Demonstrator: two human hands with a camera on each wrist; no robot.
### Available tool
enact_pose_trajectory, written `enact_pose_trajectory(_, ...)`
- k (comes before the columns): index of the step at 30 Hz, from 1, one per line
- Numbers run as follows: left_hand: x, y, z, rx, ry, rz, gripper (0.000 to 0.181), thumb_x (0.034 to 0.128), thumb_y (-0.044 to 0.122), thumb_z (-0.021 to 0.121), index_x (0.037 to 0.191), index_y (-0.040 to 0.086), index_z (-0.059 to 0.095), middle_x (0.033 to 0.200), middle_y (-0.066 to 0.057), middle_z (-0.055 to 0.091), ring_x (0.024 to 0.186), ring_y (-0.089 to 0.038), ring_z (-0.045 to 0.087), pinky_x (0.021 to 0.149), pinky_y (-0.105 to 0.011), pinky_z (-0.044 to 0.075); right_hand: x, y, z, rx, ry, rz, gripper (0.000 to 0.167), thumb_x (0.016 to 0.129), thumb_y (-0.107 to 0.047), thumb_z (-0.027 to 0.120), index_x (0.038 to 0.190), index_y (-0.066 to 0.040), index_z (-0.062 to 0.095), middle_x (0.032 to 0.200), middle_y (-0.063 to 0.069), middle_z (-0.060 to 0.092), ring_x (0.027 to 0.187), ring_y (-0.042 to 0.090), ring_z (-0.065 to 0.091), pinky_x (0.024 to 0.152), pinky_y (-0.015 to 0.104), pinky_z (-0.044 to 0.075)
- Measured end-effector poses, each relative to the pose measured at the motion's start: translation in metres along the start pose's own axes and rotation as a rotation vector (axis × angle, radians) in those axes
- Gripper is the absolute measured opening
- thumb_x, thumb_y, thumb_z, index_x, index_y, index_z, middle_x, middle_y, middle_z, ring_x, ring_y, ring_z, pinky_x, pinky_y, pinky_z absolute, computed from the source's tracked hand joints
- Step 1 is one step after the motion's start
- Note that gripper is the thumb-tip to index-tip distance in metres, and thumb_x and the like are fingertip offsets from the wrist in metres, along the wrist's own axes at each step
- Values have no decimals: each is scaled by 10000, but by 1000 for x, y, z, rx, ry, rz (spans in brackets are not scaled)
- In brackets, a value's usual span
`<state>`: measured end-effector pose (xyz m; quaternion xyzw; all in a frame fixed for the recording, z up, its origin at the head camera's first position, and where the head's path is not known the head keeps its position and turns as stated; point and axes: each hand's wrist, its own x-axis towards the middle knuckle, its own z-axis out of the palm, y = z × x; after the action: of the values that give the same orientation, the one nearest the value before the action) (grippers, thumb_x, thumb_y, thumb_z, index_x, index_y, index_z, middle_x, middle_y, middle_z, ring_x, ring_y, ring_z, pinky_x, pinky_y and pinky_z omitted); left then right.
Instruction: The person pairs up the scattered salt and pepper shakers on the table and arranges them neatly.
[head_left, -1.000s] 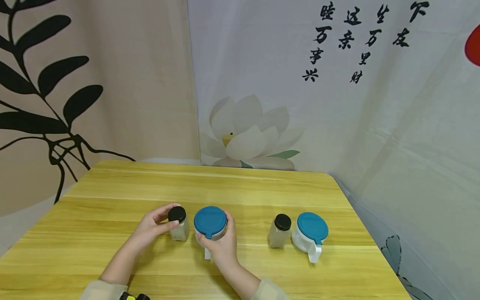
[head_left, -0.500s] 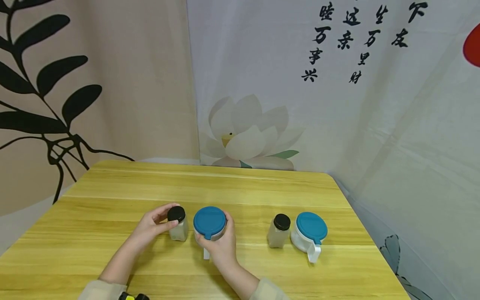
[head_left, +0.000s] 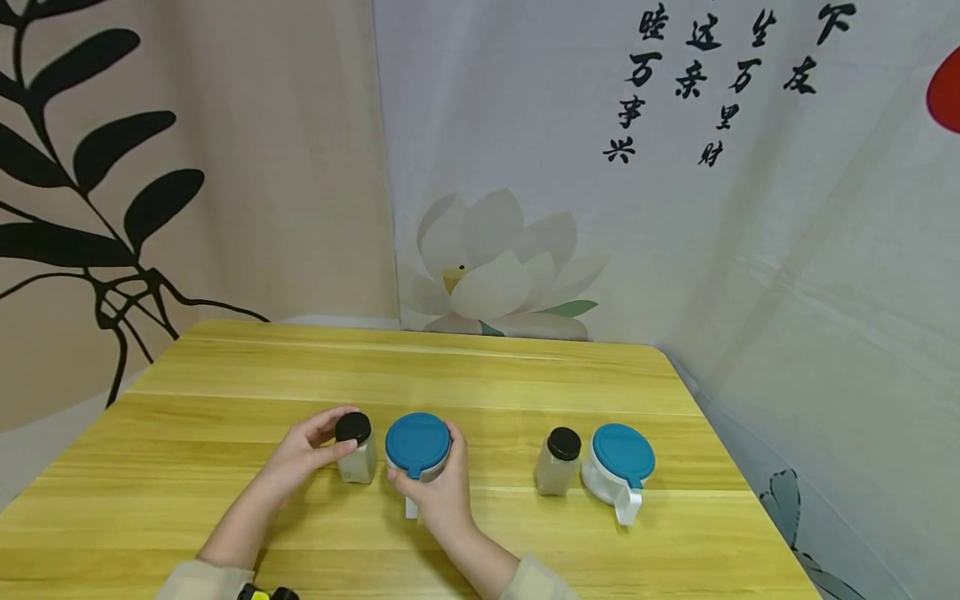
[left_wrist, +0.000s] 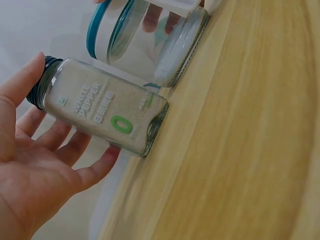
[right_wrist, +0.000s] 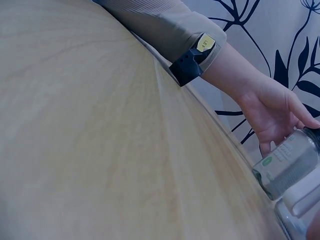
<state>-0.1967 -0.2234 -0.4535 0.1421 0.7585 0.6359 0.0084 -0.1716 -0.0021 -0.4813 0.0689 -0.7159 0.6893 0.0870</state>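
Observation:
My left hand pinches a square glass pepper shaker near its black cap, thumb on one side and fingers on the other. The label reads "WHITE PEPPER", and pale powder shows inside. Its base meets the table. Just to the right, my right hand grips a clear glass seasoning jar with a blue lid. Thumb and fingers go round the jar under the lid, and its white handle points toward me. Shaker and jar stand upright, close together. The right wrist view shows the shaker at its right edge, the jar only partly.
On the wooden table, a second black-capped shaker stands to the right. Beside it is another blue-lidded jar, its white handle toward the front. A printed cloth hangs behind the table.
The right hand and its jar have shifted very slightly left, toward the shaker. The left hand keeps its hold, and the pair on the right has not moved.

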Motion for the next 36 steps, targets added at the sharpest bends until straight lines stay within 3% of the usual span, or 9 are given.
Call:
enact_pose_trajectory(6, -1, 0, 0, 5, -11, 7, 520, 912, 103, 659, 1359, -58, 447, 1203, -114, 586, 1074, -123, 538, 841, -295, 468, -1, 0, 0, -14, -3, -1, 969, 702, -243, 860, 1454, -130, 260, 1373, 102, 415, 1217, 302, 440, 983, 580, 304)
enact_pose_trajectory(16, -1, 2, 1, 36, -19, 43, 501, 920, 76, 640, 1355, -70, 439, 1195, -202, 568, 1093, -197, 523, 831, -308, 465, -1, 0, 0, -21, -5, 8, 1008, 700, -219, 864, 1478, -143, 227, 1400, 120, 384, 1245, 325, 410, 1003, 600, 271)
enact_pose_trajectory(36, 2, 1, -1, 34, -31, 31, 548, 920, 99, 643, 1393, -47, 409, 1258, -209, 532, 1081, -129, 534, 851, -309, 458, 0, -3, -1, -13, -32, -18, 1017, 712, -222, 852, 1493, -159, 204, 1422, 118, 367, 1257, 324, 404, 1004, 602, 269)
